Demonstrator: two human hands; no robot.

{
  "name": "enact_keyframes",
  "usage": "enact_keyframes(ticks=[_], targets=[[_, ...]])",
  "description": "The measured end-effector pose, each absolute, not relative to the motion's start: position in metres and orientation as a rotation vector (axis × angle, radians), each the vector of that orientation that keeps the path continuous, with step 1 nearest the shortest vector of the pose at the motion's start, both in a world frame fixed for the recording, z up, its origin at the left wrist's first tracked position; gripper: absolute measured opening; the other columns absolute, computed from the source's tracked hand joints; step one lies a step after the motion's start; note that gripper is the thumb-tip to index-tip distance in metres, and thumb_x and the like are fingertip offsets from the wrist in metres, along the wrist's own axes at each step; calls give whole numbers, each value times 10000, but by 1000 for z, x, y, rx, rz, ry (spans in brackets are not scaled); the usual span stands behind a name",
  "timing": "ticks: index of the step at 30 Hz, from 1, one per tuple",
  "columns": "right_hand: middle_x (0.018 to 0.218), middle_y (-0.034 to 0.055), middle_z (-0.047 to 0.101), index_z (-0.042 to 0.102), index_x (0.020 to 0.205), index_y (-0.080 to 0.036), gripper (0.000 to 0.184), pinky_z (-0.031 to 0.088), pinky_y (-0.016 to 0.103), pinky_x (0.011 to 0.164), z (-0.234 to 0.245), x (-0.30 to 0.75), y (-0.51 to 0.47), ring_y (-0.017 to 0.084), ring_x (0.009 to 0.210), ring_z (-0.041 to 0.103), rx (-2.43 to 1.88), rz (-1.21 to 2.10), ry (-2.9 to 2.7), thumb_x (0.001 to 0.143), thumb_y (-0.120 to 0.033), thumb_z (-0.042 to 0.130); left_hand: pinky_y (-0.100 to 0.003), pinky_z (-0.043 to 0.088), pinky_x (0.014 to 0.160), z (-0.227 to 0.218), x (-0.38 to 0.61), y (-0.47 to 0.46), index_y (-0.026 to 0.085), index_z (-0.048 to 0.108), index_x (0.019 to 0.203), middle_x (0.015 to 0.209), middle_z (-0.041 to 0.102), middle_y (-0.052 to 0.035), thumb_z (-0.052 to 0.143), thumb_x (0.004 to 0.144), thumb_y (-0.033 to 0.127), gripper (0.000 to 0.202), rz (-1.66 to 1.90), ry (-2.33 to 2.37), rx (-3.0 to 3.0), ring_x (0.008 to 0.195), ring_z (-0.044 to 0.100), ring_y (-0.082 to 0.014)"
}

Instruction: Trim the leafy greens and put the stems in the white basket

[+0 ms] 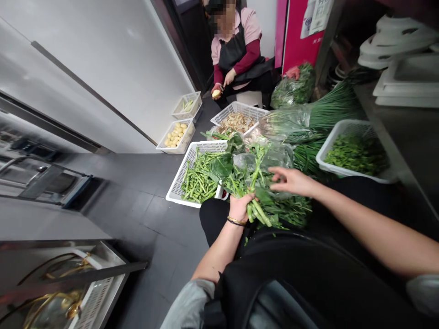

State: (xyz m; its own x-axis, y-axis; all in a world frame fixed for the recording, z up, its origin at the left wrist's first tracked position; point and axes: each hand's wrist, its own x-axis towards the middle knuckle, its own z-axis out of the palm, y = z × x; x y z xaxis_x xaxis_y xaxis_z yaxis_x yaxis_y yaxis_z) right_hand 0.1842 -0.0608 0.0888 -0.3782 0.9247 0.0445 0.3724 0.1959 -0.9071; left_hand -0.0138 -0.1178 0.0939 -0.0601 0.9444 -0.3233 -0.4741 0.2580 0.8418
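Observation:
My left hand (241, 206) is closed around a bunch of leafy green stalks (256, 173), their pale cut ends pointing down toward my lap. To its right, my right hand (290, 181) hovers with fingers apart, holding nothing. Just beneath and behind the stalks lie more loose greens (291, 210) and a clear plastic bag (274, 155). Left of my hands stands a white perforated basket (178, 183) with cut green stems (199, 180) in it. A white object with a red spot (222, 192), partly hidden, shows beside my left wrist.
Across from me a person (236, 50) sits holding a peeled potato (216, 94). A basket of peelings (236, 108), a potato basket (175, 148), bundled long green stalks (338, 107) and a basket of chopped greens (324, 160) surround the pile. A metal shelf (109, 274) stands at lower left.

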Motion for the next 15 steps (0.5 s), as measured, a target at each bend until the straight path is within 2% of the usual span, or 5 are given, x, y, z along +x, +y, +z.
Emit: enact_keyframes(ticks=[3, 6, 8, 12, 15], targets=[[736, 42, 665, 561, 858, -202, 406, 413, 258, 440, 114, 174, -38, 131, 470, 549, -1263, 1245, -1445, 761, -596, 536, -223, 445, 483, 97, -5, -123, 126, 570, 735, 673, 673, -58, 741, 484, 136, 304, 1160, 1013, 545, 504, 587, -120], [537, 25, 575, 467, 612, -194, 415, 397, 257, 480, 121, 151, -48, 120, 439, 502, -1403, 885, -1549, 829, -548, 457, -205, 441, 481, 103, -2, -123, 125, 558, 752, 682, 674, -57, 723, 513, 143, 291, 1178, 969, 474, 518, 582, -108], [551, 38, 571, 477, 585, -189, 404, 393, 263, 539, 109, 146, -72, 130, 503, 521, -1347, 620, -1839, 872, -463, 408, -201, 445, 486, 107, -6, -122, 122, 553, 761, 683, 671, -55, 719, 527, 145, 288, 1201, 959, 439, 528, 582, -105], [667, 44, 628, 605, 693, -199, 331, 375, 258, 549, 86, 177, -99, 156, 593, 570, -1097, 670, -2462, 809, -496, 518, -207, 448, 479, 105, -16, -123, 135, 534, 784, 706, 675, -59, 722, 535, 141, 313, 1149, 928, 458, 536, 585, -112], [863, 64, 675, 626, 996, -207, 446, 404, 262, 546, 99, 195, -79, 164, 624, 593, -1300, 812, -2207, 757, -576, 555, -206, 445, 477, 99, -12, -126, 141, 527, 787, 710, 677, -63, 713, 542, 141, 307, 1063, 887, 477, 537, 586, -115]])
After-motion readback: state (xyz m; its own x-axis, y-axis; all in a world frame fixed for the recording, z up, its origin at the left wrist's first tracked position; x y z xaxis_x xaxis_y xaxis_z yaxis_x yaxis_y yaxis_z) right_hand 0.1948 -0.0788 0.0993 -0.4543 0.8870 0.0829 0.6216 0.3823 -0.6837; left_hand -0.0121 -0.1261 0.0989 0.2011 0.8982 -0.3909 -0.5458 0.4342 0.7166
